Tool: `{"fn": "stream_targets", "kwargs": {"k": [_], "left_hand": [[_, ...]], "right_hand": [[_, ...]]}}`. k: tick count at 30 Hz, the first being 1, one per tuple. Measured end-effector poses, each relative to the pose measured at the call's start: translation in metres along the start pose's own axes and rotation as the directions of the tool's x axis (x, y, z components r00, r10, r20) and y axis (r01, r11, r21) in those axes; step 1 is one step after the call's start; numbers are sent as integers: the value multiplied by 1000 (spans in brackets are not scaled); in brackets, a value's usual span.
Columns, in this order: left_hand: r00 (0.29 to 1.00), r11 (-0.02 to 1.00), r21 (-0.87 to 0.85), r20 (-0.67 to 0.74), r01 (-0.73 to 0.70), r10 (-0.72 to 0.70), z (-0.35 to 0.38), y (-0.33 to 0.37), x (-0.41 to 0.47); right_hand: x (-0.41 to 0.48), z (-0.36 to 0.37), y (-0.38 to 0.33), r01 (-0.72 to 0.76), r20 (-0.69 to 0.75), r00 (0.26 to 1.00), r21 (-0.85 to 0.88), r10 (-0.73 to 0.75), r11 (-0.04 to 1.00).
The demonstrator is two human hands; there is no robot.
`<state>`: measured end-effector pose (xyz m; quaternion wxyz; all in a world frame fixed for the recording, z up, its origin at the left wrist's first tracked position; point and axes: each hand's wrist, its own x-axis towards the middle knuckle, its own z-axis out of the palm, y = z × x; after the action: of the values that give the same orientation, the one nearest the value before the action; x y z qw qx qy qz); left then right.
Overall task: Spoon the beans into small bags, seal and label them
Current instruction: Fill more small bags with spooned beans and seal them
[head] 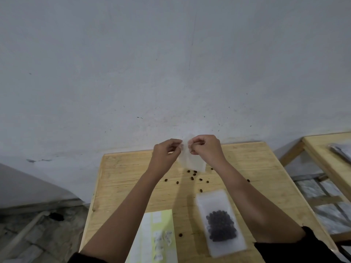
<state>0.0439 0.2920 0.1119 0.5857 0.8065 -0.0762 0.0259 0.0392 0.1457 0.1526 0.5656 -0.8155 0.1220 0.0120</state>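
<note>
Over the wooden table (123, 177) (grey wall (171, 63) behind), left hand (167, 150) and right hand (206, 147) pinch a bag (193, 163).

Between my hands (187, 149) hangs a thin, frosted plastic bag (192, 162). Below them, the bench (123, 179) is pale, matt, grainy wood; the filled bag (221, 223) near my right arm is cloudy plastic.

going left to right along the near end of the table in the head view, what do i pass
label sheet → lone loose bean → filled bag of beans → neighbouring table. Farther back, the left hand and right hand pinch an empty bag; left out.
</note>
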Motion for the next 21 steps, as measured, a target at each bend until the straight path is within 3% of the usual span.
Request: {"fn": "stream_targets", "kwargs": {"k": [5, 9, 13, 18, 21], "left_hand": [[963, 999, -34, 267, -41, 49, -4, 12, -5], [901, 959, 241, 434, -147, 29, -11, 10, -3], [918, 904, 330, 372, -273, 141, -5, 6, 2], [942, 881, 342, 185, -328, 279, 3, 2, 4], [957, 901, 323, 97, -291, 274, 5, 3, 8]], "right_hand": [[5, -13, -15, 25, 79, 997, -67, -20, 997], [8, -21, -23, 75, 180, 982, -125, -52, 989], [5, -18, -30, 151, 228, 967, -163, -112, 975], [12, -12, -24, 213, 72, 977, -289, -201, 933], [11, -7, -20, 257, -36, 960, -286, -278, 923]]}}
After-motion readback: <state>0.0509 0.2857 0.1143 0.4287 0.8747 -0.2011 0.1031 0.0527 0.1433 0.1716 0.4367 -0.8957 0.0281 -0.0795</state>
